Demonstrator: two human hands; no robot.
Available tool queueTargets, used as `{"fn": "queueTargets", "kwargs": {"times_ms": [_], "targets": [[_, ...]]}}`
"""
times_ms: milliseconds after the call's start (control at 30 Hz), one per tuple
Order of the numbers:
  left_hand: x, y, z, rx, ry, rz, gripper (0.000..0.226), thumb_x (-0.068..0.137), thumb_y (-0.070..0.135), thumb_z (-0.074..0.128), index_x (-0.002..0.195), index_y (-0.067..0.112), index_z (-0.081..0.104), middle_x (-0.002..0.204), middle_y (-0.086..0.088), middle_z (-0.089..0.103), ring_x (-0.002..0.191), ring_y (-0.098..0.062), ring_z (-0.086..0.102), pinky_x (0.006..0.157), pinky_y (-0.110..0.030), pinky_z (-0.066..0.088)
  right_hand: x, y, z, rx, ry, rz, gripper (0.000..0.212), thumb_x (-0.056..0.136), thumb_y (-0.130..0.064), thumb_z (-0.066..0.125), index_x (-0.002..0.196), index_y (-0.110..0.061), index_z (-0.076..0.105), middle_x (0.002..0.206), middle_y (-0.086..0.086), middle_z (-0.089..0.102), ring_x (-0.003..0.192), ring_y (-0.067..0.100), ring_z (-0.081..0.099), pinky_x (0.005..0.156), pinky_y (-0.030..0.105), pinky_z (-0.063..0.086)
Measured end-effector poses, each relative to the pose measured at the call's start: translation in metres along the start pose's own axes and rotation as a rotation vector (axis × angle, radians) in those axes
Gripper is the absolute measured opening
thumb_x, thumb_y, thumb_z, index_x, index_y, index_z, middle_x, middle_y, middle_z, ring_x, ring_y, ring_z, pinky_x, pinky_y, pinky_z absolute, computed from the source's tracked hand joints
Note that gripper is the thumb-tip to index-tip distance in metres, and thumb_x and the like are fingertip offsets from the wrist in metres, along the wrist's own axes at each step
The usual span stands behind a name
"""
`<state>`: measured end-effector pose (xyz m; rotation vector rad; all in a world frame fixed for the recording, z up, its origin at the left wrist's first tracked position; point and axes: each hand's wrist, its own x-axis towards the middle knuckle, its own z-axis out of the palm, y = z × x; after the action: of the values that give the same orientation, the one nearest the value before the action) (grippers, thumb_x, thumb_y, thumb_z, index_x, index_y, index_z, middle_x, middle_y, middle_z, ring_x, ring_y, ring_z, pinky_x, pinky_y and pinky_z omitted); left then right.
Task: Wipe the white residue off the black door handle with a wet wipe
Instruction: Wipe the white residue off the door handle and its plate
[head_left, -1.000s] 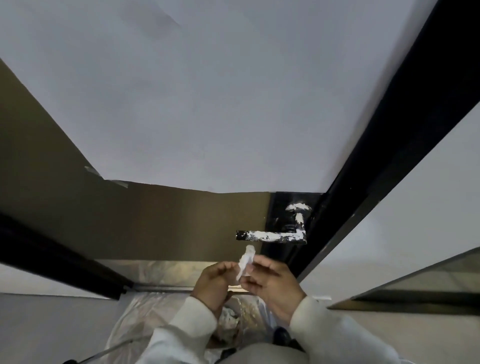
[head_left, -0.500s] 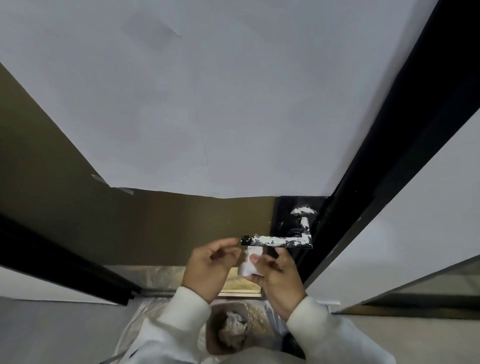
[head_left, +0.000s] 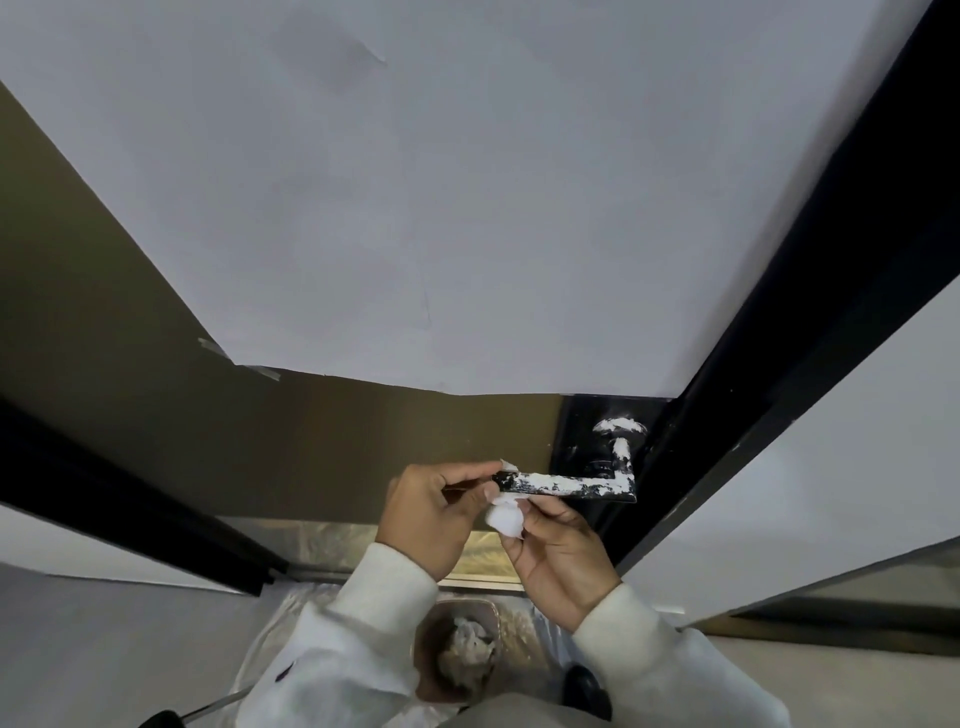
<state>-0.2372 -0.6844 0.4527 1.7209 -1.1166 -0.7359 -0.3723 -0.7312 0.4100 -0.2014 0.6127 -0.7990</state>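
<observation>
The black door handle (head_left: 571, 487) juts left from a black plate on the brown door, streaked with white residue along its lever, neck and round base. My left hand (head_left: 436, 514) pinches the top edge of the wet wipe at the lever's free left tip. A white wet wipe (head_left: 505, 517) hangs bunched just below that tip. My right hand (head_left: 558, 553) holds the wipe's lower part from underneath, fingers under the lever.
A large white sheet (head_left: 441, 208) taped over the door covers most of it above the handle. The black door frame (head_left: 810, 291) runs up on the right. On the floor below stands a small bin (head_left: 460, 649) with crumpled wipes on plastic sheeting.
Both hands have risen with the wipe from below the handle up to the lever's left tip. The wipe now touches the tip.
</observation>
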Motion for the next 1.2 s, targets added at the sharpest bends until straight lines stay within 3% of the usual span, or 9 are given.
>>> {"fn": "queueTargets", "kwargs": {"times_ms": [133, 367, 433, 500, 633, 700, 833, 900, 1200], "targets": [[0.000, 0.000, -0.001, 0.020, 0.003, -0.024, 0.023, 0.084, 0.012, 0.078, 0.099, 0.029, 0.081, 0.092, 0.014, 0.079, 0.089, 0.000, 0.074, 0.087, -0.032, 0.061, 0.007, 0.009, 0.005, 0.047, 0.004, -0.010, 0.015, 0.082, 0.011, 0.055, 0.091, 0.011, 0.067, 0.092, 0.023, 0.072, 0.081, 0.027, 0.073, 0.063, 0.031, 0.059], [0.001, -0.006, 0.000, 0.021, 0.007, -0.015, 0.023, 0.084, 0.013, 0.078, 0.098, 0.031, 0.080, 0.089, 0.016, 0.079, 0.086, 0.001, 0.073, 0.084, -0.027, 0.060, -0.012, 0.009, 0.006, -0.119, 0.080, -0.020, 0.015, 0.077, 0.004, 0.062, 0.082, 0.003, 0.075, 0.091, 0.023, 0.073, 0.075, 0.024, 0.071, 0.058, 0.029, 0.058], [0.002, -0.008, 0.000, 0.011, 0.005, -0.012, 0.026, 0.083, 0.013, 0.079, 0.095, 0.036, 0.079, 0.086, 0.017, 0.079, 0.084, 0.000, 0.073, 0.081, -0.023, 0.059, -0.029, 0.012, 0.002, -0.426, 0.094, -0.072, 0.015, 0.079, 0.001, 0.067, 0.088, -0.004, 0.079, 0.092, 0.025, 0.074, 0.076, 0.028, 0.069, 0.065, 0.038, 0.059], [0.005, -0.010, -0.001, -0.065, -0.015, -0.047, 0.031, 0.083, 0.009, 0.079, 0.091, 0.038, 0.079, 0.086, 0.012, 0.079, 0.081, -0.006, 0.074, 0.074, -0.024, 0.059, -0.046, 0.008, 0.002, -0.916, 0.042, -0.277, 0.014, 0.085, -0.006, 0.072, 0.092, -0.016, 0.081, 0.084, 0.011, 0.077, 0.074, 0.023, 0.070, 0.072, 0.045, 0.060], [0.009, -0.014, -0.002, -0.186, -0.056, -0.068, 0.040, 0.083, -0.006, 0.073, 0.088, 0.033, 0.081, 0.088, 0.003, 0.081, 0.085, -0.014, 0.076, 0.078, -0.028, 0.059, -0.055, -0.016, 0.032, -1.510, -0.013, -0.965, 0.021, 0.082, -0.008, 0.071, 0.098, -0.020, 0.078, 0.077, -0.007, 0.069, 0.064, 0.005, 0.064, 0.066, 0.014, 0.050], [0.008, -0.011, -0.003, -0.217, -0.083, -0.050, 0.035, 0.083, -0.007, 0.073, 0.090, 0.026, 0.080, 0.088, 0.004, 0.081, 0.086, -0.012, 0.076, 0.077, -0.023, 0.058, -0.048, -0.019, 0.047, -1.781, -0.007, -1.105, 0.019, 0.081, -0.012, 0.063, 0.094, -0.017, 0.077, 0.075, 0.000, 0.059, 0.056, 0.013, 0.057, 0.058, 0.021, 0.049], [0.007, -0.008, -0.003, -0.282, -0.105, -0.037, 0.028, 0.083, -0.007, 0.071, 0.092, 0.019, 0.080, 0.085, 0.005, 0.080, 0.083, -0.009, 0.076, 0.074, -0.019, 0.057, -0.033, -0.009, 0.057, -2.124, 0.122, -1.031, 0.006, 0.074, -0.014, 0.072, 0.078, -0.010, 0.071, 0.076, 0.006, 0.052, 0.043, 0.027, 0.053, 0.038, 0.029, 0.045], [0.008, -0.010, -0.003, -0.272, -0.100, -0.027, 0.022, 0.082, -0.002, 0.075, 0.094, 0.015, 0.080, 0.089, 0.001, 0.081, 0.088, -0.014, 0.076, 0.081, -0.022, 0.058, -0.032, -0.004, 0.054, -2.240, 0.166, -0.997, 0.018, 0.063, -0.012, 0.084, 0.077, -0.010, 0.072, 0.074, 0.006, 0.055, 0.038, 0.026, 0.052, 0.033, 0.027, 0.039], [0.009, -0.017, 0.000, -0.196, -0.091, -0.039, 0.028, 0.082, 0.000, 0.077, 0.093, 0.025, 0.080, 0.088, 0.005, 0.080, 0.088, -0.013, 0.076, 0.085, -0.030, 0.059, -0.032, -0.007, 0.042, -2.261, 0.142, -0.884, 0.032, 0.062, -0.006, 0.083, 0.091, -0.009, 0.070, 0.084, 0.006, 0.055, 0.052, 0.025, 0.058, 0.038, 0.028, 0.043]]}}
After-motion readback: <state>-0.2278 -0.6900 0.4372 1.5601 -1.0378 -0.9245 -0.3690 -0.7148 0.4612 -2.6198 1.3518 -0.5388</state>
